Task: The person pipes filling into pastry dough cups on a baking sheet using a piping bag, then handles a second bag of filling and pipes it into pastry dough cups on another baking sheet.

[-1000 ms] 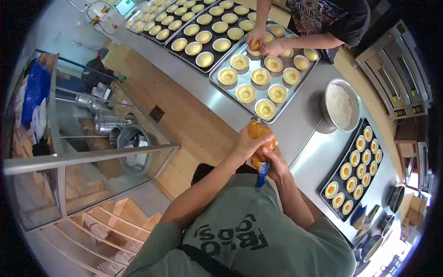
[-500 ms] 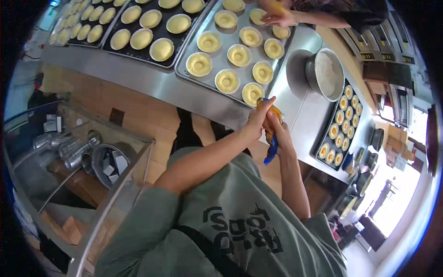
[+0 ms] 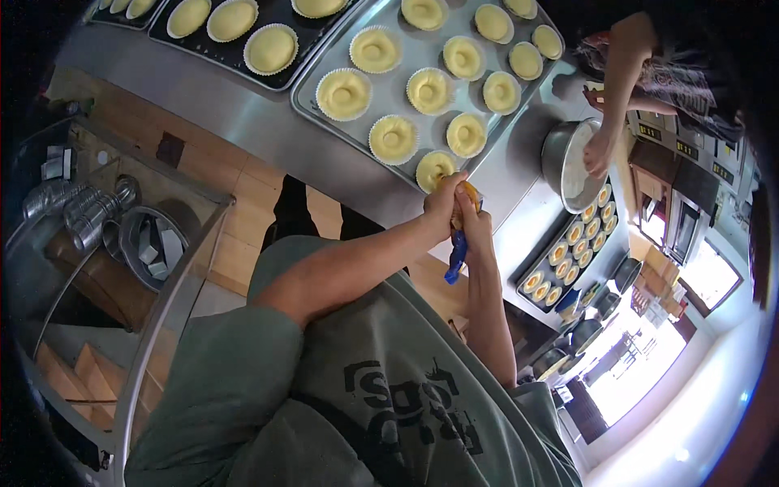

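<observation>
A piping bag with yellow-orange filling and a blue tail is held between my two hands. My left hand closes around its front part. My right hand wraps around it just behind. The bag's tip is hidden by my fingers, over the nearest dough cup at the tray's front corner. That cup sits in a white paper liner and has a hollow in its middle. More hollowed cups, such as this dough cup, stand in rows on the silver baking tray.
Left of it lies a black tray of pale dough rounds. To the right, a co-worker's hand reaches into a metal bowl of white powder. Beyond is a dark tray of orange-filled cups. A glass-sided cabinet stands at left.
Both my hands have closed tighter around the piping bag, near the same corner cup. The co-worker's hand has gone from the silver tray to the bowl. The whole view has shifted.
</observation>
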Demonstrator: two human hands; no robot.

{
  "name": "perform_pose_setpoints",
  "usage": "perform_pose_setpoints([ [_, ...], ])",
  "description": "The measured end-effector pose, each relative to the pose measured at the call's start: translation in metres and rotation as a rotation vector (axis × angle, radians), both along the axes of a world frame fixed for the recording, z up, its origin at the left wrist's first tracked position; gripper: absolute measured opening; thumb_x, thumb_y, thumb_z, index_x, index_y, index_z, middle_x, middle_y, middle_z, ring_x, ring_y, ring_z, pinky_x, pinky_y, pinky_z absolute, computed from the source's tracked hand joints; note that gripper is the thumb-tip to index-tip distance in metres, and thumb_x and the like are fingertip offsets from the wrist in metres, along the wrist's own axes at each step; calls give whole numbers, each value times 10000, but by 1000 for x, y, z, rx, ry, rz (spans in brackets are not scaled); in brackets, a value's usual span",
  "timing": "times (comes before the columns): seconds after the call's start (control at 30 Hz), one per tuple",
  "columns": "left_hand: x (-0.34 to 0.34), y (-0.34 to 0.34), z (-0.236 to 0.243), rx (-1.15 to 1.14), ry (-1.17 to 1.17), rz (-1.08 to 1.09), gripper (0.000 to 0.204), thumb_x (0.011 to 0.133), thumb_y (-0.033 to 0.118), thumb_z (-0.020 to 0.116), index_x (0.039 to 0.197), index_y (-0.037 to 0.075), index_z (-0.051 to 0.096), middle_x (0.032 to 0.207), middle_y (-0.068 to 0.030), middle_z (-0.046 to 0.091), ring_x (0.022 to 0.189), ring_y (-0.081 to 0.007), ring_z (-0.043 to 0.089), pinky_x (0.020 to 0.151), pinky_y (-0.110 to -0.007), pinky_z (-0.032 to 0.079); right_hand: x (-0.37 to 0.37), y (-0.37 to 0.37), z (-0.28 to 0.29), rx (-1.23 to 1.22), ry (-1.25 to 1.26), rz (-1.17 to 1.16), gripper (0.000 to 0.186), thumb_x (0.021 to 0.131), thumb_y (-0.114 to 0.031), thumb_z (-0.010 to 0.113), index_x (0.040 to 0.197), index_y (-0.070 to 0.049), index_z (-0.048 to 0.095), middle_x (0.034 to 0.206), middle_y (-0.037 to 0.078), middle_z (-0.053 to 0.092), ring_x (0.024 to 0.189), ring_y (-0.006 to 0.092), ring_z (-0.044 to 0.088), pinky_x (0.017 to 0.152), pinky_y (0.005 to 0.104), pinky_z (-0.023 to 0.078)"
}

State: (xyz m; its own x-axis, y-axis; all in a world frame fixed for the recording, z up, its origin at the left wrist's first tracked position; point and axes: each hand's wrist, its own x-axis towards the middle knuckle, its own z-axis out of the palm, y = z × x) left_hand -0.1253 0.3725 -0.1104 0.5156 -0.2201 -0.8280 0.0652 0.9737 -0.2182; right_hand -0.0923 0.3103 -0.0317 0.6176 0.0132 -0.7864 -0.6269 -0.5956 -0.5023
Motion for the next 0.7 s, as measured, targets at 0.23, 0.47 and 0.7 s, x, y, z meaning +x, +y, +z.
perform_pose_setpoints([
  [0.23,4,3,-1,-113,23,30,366,894,441,728,986,98,644,873,-67,684,778,-231,690,720,-392,580,6,6,-3,-19,-33,68,616,916,-494,762,1005,112,694,803,66,677,617,101,601,531,258,469],
  [0.47,14,4,-3,-85,72,23,375,903,408,716,1061,81,622,933,-92,686,824,-255,701,776,-421,597,12,4,-11,-29,-58,31,557,929,-438,762,1008,109,698,841,68,692,660,111,621,559,266,484],
  [0.7,16,9,-1,-123,38,31,403,902,415,725,1096,82,608,959,-92,681,847,-252,700,778,-423,594,18,2,-11,-52,-31,59,558,932,-427,763,1032,117,686,866,72,699,671,121,634,571,266,498],
])
